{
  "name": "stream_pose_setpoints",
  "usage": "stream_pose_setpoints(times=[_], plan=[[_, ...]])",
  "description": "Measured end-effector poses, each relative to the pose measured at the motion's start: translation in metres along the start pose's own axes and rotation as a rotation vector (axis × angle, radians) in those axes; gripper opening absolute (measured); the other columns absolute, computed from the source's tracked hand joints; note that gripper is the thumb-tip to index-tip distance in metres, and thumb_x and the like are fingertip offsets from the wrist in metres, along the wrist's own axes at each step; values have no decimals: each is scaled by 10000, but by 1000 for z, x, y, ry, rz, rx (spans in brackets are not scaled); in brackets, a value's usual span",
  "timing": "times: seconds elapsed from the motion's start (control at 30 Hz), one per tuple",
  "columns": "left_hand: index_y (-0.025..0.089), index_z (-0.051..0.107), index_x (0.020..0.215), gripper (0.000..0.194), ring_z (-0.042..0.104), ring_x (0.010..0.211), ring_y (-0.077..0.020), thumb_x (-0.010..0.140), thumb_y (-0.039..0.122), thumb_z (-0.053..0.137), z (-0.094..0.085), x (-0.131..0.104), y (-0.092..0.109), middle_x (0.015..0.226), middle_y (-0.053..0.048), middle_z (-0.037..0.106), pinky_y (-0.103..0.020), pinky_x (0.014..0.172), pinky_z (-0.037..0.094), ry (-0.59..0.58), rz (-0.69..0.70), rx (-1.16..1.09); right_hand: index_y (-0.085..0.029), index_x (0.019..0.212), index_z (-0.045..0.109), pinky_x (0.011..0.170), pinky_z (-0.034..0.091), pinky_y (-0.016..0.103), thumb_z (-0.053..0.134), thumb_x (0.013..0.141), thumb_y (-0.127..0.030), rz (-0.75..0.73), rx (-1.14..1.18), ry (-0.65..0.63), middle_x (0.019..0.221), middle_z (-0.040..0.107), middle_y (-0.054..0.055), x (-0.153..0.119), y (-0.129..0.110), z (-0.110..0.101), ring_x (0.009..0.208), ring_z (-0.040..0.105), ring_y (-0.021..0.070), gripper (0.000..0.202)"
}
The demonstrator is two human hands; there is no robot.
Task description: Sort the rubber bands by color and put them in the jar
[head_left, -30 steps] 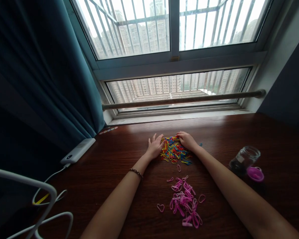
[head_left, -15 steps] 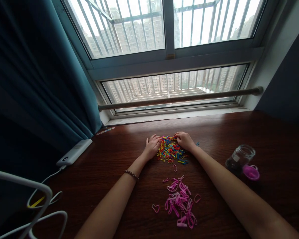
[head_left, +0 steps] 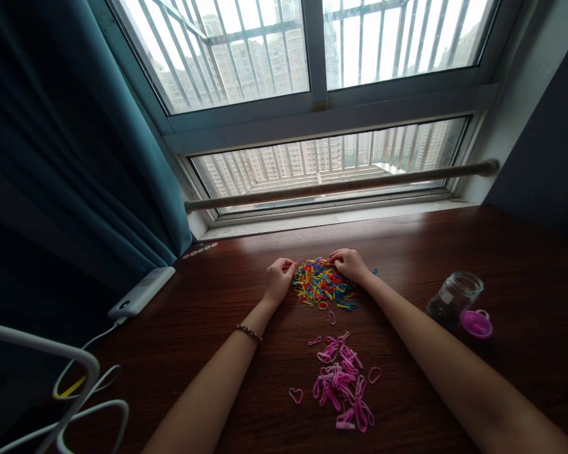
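A pile of small multicoloured rubber bands, in red, yellow, blue and orange, lies on the dark wooden table between my hands. My left hand is at the pile's left edge with finger and thumb pinched on a pink rubber band. At the pile's upper right, my right hand rests with its fingers bent and closed at the bands; what they grip is hidden. Closer to me lies a second heap, of pink rubber bands, with a few single ones around it.
To the right, a clear glass jar leans on its side beside a pink lid. A white power bank with a cable lies at the left by the blue curtain. A metal rail crosses the window behind the table.
My left hand has drawn back a little to the left from the pile, and its spread fingers have closed on a pink rubber band. The right hand has hardly moved.
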State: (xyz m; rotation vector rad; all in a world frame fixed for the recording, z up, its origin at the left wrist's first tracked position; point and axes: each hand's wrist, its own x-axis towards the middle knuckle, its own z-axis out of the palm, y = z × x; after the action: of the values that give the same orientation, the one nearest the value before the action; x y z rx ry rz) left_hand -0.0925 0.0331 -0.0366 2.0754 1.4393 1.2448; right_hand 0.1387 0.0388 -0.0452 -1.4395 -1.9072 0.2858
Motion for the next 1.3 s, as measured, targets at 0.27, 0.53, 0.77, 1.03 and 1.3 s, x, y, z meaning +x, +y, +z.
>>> stream_pose_setpoints(times=[0.27, 0.53, 0.77, 1.03, 1.3], plan=[[165, 591, 796, 157, 601, 656, -140, 704, 292, 588, 1, 1, -3, 735, -20, 630, -262, 618, 493, 26, -42, -34, -221, 734, 708, 846, 437, 255, 493, 676, -107, 1, 104, 22, 868, 685, 8, -1, -4, -2, 851, 608, 157, 250], [184, 653, 757, 135, 592, 758, -155, 728, 262, 547, -1, 2, -1, 804, -37, 618, -274, 684, 491, 20, 57, 2, -188, 825, 692, 819, 468, 312, 469, 708, -136, 139, 344, 155, 917, 676, 47, 4, -6, -5, 860, 613, 179, 257], [186, 646, 738, 135, 614, 693, -165, 718, 284, 555, -1, 1, 0, 721, -18, 664, -283, 674, 475, 6, -30, 6, -90, 859, 678, 684, 526, 278, 610, 695, -308, 239, 711, -49, 840, 689, 120, 6, -21, -28, 755, 646, 180, 282], [167, 656, 772, 207, 615, 714, -169, 731, 339, 547, -1, -1, 1, 763, -40, 673, -278, 674, 477, 44, -49, -54, -111, 732, 688, 572, 517, 222, 740, 523, -294, 141, 715, -1039, 687, 684, 63, -12, -94, -74, 599, 631, 133, 283], [166, 655, 811, 242, 621, 728, -169, 747, 369, 539, -1, 0, -2, 798, -45, 676, -274, 670, 486, 39, -63, -99, -138, 881, 655, 518, 502, 200, 691, 603, -281, 119, 513, -1174, 725, 673, 28, -14, -105, -67, 545, 619, 106, 315]])
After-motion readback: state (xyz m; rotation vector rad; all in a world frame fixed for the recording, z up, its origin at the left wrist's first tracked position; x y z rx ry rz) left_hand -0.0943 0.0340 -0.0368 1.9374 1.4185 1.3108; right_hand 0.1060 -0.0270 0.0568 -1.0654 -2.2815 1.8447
